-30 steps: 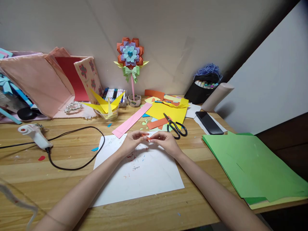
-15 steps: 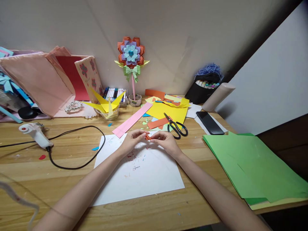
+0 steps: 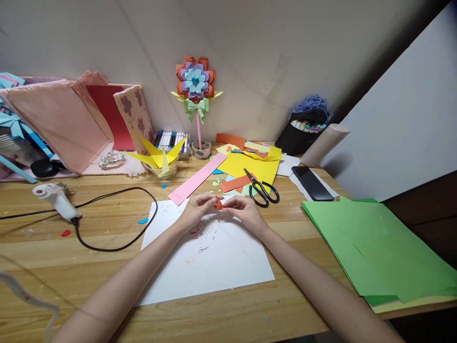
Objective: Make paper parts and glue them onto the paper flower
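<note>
Between my fingertips is a small piece of orange paper (image 3: pixel 219 204), bent or curled; its exact fold is too small to make out. My left hand (image 3: pixel 199 208) pinches it from the left. My right hand (image 3: pixel 246 212) pinches it from the right. Both hands are above the far part of a white sheet of paper (image 3: pixel 228 262) speckled with coloured marks. Just beyond my right hand lie black-handled scissors (image 3: pixel 262 189), on top of yellow paper (image 3: pixel 233 164) and an orange strip (image 3: pixel 233 183). A pink paper strip (image 3: pixel 196 180) lies beyond my left hand.
A glue gun (image 3: pixel 59 202) with a looping black cord is at left. Behind stand a paper flower (image 3: pixel 195 82), a plastic tub (image 3: pixel 162 169) holding yellow paper, and markers (image 3: pixel 171 140). A phone (image 3: pixel 312 182), a bottle (image 3: pixel 324 144) and green sheets (image 3: pixel 374 243) are at right.
The orange paper has turned between my fingers and now shows a rounder, curled shape. My hands stay in nearly the same place; the whole view has shifted slightly.
</note>
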The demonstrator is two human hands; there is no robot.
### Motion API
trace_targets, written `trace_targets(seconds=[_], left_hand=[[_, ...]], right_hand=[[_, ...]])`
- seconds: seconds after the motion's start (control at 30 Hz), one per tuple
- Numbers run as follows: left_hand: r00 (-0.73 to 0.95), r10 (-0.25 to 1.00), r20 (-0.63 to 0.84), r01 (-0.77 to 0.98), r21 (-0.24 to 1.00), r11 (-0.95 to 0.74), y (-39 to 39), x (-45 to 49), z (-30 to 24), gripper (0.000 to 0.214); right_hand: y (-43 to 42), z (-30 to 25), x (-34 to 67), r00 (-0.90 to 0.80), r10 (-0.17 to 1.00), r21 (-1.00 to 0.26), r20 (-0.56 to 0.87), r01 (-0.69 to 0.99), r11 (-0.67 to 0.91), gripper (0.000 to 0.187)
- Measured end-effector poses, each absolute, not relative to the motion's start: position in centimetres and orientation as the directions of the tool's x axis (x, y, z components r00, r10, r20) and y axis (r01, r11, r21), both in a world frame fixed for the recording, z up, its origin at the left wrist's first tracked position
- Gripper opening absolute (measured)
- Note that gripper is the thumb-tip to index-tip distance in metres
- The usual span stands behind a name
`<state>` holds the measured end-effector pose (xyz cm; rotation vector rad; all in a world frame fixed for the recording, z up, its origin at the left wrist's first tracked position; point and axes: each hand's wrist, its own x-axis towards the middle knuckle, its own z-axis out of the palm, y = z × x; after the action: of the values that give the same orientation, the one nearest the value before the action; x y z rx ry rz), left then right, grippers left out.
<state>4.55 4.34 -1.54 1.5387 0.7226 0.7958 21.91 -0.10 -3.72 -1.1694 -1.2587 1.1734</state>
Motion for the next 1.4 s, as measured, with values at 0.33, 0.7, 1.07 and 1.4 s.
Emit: trace_targets(seconds=[0.33, 0.7, 1.07, 1.4], left_hand=[[0.499, 0.866, 0.037, 0.01, 0.999, -0.049, 4.2, 4.7, -1.8, 0.019], [0.418, 0.901, 0.112, 0.131, 0.975, -0.182, 4.1, 4.8, -3.1, 0.013], [0.52, 0.853, 0.048, 0.19, 0.967, -0.17, 3.9, 5.0, -2.9, 0.019], [0.468, 0.883, -0.029, 0.034, 0.999, 0.015, 4.5, 5.2, -2.6, 0.028]], right_hand=[[0.9, -3.9, 22.0, -0.078, 0.995, -0.998, 0.06, -0.016, 0.059, 0.023], [-0.1, -3.4, 21.2, -0.071, 0.993, -0.994, 0.097, 0.038, 0.1, 0.022], [-0.9, -3.3, 20.8, -0.104, 0.953, -0.902, 0.284, 0.309, 0.302, 0.024], [-0.4, -3.6, 21.3, -0.063, 0.968, -0.942, 0.243, 0.222, 0.251, 0.016]])
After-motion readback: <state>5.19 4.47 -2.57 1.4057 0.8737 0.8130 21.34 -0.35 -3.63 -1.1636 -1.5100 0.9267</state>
